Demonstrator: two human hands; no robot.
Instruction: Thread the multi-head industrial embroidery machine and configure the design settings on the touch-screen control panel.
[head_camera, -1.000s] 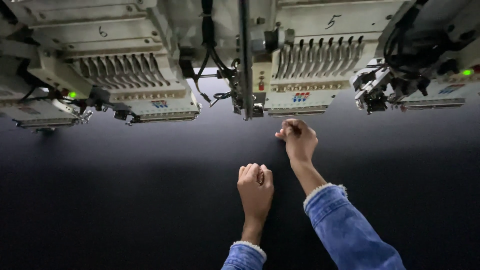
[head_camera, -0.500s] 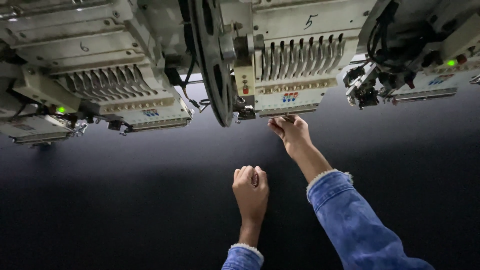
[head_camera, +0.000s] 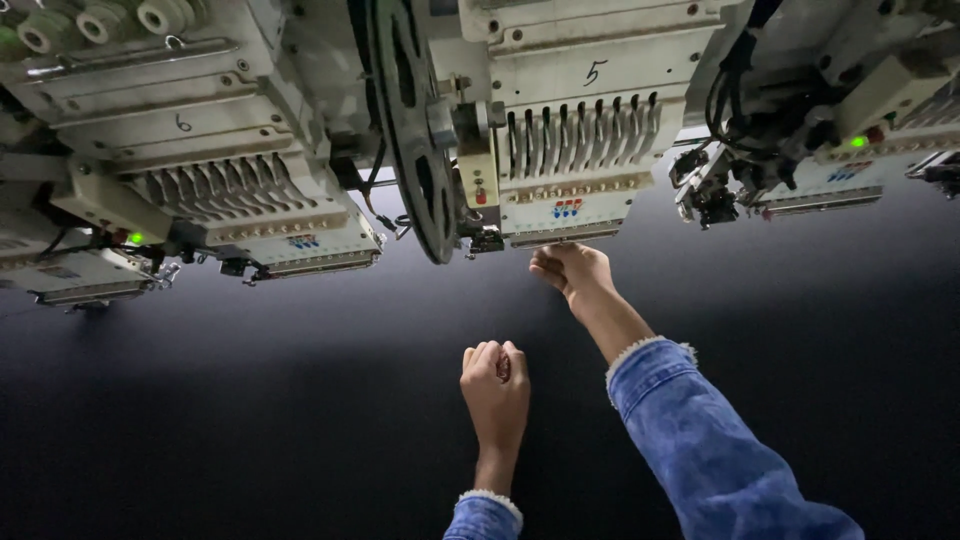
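Observation:
My left hand rests as a closed fist on the black fabric; something small may sit between its fingers, too small to tell. My right hand, in a blue denim sleeve, reaches up under the needle row of the middle embroidery head. Its fingers are pinched together just below the head's lower edge, probably on a thread that I cannot see.
A second embroidery head hangs at the left and a third at the right, each with a green lamp. A dark spoked wheel sits between the left and middle heads. Black fabric stretches below them all.
My right hand has risen toward the middle head's needles. The view has come closer and tilted up. My left fist stays in place on the fabric.

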